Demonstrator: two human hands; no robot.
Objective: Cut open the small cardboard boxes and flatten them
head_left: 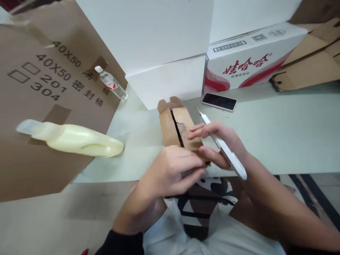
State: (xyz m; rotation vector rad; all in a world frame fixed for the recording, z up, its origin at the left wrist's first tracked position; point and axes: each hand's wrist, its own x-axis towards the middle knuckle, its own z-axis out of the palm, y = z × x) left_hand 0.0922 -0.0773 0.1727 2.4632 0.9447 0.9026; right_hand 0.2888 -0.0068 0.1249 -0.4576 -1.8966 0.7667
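A small brown cardboard box (pixel 175 125) lies on the pale table (pixel 278 134), its far flaps open and a dark slit along its top. My left hand (pixel 170 171) grips the box's near end, fingers curled. My right hand (pixel 220 143) holds a white utility knife (pixel 225 148), blade pointing away, while its fingertips rest on the box's right side.
A dark phone (pixel 219 102) lies behind the box. Large white boxes (pixel 164 42) and a red-printed white carton (pixel 249 60) stand at the back. On the left, a big brown carton (pixel 32 88) carries a cream jug (pixel 77 139) and a small water bottle (pixel 111 83).
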